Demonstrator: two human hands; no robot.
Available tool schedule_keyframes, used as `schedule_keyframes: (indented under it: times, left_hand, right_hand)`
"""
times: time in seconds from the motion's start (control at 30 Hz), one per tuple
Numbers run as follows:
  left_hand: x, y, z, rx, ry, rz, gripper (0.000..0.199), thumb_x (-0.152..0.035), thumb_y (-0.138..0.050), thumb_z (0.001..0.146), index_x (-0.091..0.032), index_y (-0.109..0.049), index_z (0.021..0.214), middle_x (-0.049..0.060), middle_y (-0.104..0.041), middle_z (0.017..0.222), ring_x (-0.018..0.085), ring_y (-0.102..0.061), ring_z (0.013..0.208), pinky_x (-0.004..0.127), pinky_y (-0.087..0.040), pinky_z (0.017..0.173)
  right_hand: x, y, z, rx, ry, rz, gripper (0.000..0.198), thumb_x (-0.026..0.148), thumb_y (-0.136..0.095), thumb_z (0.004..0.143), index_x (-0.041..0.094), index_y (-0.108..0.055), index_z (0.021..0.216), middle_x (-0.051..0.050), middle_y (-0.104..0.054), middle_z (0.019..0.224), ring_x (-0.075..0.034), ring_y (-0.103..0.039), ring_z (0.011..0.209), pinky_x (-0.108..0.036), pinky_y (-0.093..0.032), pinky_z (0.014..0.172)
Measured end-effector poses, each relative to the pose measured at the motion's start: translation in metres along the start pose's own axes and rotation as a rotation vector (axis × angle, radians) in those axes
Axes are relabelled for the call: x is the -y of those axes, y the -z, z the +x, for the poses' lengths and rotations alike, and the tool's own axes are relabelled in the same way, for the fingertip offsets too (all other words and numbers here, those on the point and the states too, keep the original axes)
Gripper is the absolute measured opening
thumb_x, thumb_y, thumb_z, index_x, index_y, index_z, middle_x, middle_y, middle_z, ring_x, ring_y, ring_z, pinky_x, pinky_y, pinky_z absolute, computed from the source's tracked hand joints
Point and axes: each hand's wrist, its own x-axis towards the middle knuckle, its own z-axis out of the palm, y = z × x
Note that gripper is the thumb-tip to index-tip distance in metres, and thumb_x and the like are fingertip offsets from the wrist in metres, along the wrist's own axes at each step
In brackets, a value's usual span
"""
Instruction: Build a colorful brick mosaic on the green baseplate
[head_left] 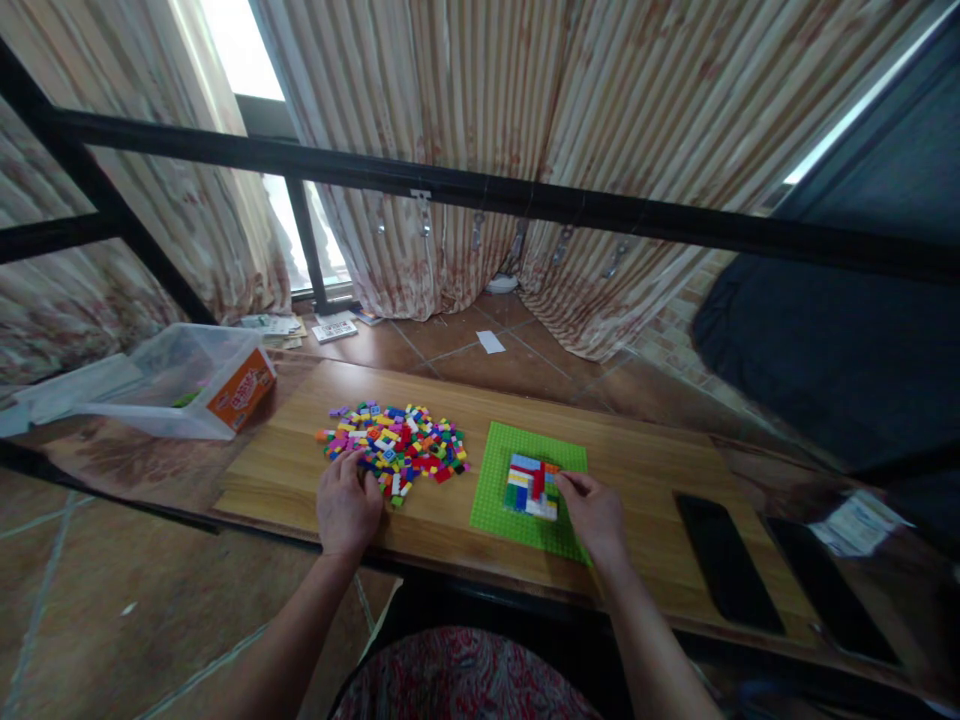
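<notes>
A loose pile of small colourful toy building bricks [405, 440] lies on the wooden board. My left hand [349, 505] rests at the pile's near left edge, thumb apart from the bent fingers, with the fingertips among the bricks. To the right of the pile lies a green studded baseplate [491, 475]. On it sits a flat, roughly square build of bricks [531, 487] in red, white, blue, yellow, green and orange. My right hand [596, 510] is pinched at the build's right edge; whatever is between thumb and finger is too small to make out.
A clear plastic box [172, 400] with an orange label stands at the left. Two dark phone-like slabs [727, 560] lie at the right, near a crumpled packet [859, 522]. A black metal bar [480, 195] crosses in front of the curtains. Books [335, 330] lie beyond the board.
</notes>
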Motion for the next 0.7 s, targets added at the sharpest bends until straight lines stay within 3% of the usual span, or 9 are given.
schedule_keyframes:
  times: [0.2,0.7]
  left_hand:
    - [0.0,0.0,0.0,-0.016,-0.008,0.0,0.034,-0.02,-0.049,0.082,-0.014,-0.057,0.115,0.015,-0.06,0.117,0.028,-0.054,0.113,0.042,-0.043,0.099]
    - [0.001,-0.002,-0.001,-0.006,0.004,-0.026,0.034,-0.02,-0.049,0.082,-0.014,-0.058,0.115,0.015,-0.058,0.122,0.029,-0.052,0.115,0.044,-0.041,0.101]
  right_hand:
    - [0.002,0.003,0.007,-0.021,0.007,-0.116,0.033,0.043,-0.053,0.077,0.018,-0.073,0.082,-0.009,-0.074,0.083,-0.024,-0.067,0.076,-0.033,-0.047,0.069]
    - [0.017,0.017,0.03,0.133,0.065,-0.299,0.013,0.03,-0.063,0.067,0.022,-0.073,0.065,-0.005,-0.071,0.065,-0.02,-0.063,0.06,-0.03,-0.04,0.056]
